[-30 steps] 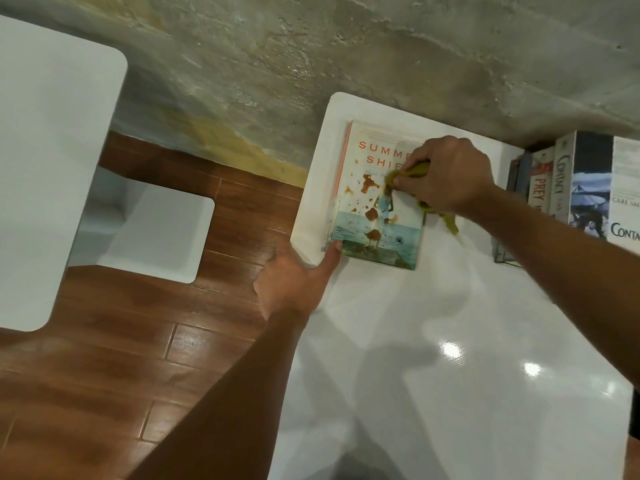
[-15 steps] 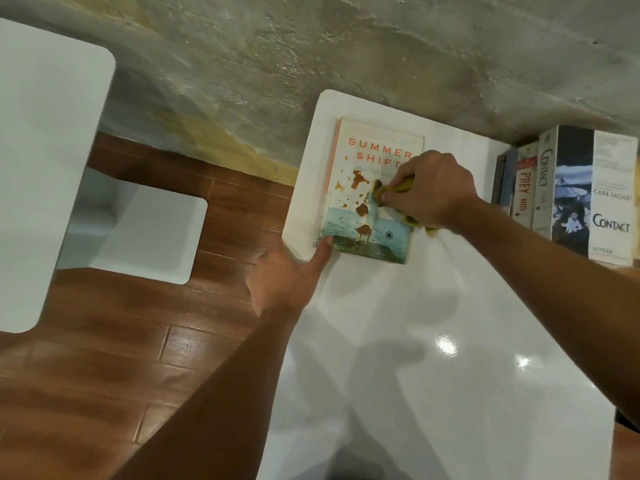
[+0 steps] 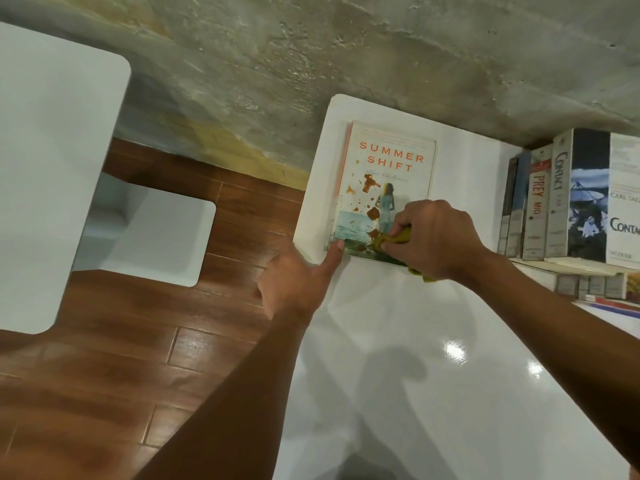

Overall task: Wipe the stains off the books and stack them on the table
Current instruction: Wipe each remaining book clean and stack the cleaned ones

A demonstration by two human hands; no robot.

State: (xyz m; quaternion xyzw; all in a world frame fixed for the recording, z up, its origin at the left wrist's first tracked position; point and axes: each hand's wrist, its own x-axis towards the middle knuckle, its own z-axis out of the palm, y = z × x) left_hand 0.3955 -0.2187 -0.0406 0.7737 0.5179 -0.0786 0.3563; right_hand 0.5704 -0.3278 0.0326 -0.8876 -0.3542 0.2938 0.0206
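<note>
A paperback titled "Summer Shift" (image 3: 391, 168) lies flat near the far left corner of the white table (image 3: 398, 358). Brown stains (image 3: 369, 184) spatter the left and middle of its cover. My right hand (image 3: 436, 237) grips an olive-yellow cloth (image 3: 398, 237) and presses it on the cover's lower part. The book's lower right corner is hidden under that hand. My left hand (image 3: 298, 282) rests at the table's left edge, its thumb pressing the book's lower left corner; its fingers are hidden below the edge.
Several upright books (image 3: 568, 199), including "Prey" and "Contact", stand at the right against the concrete wall (image 3: 346, 46). More books (image 3: 602, 289) lie flat below them. A second white table (image 3: 45, 168) and a white stool (image 3: 156, 233) stand on the wooden floor at left.
My right hand has dragged the cloth down the cover from beside the title to the bottom edge. The left hand has kept its hold on the corner.
</note>
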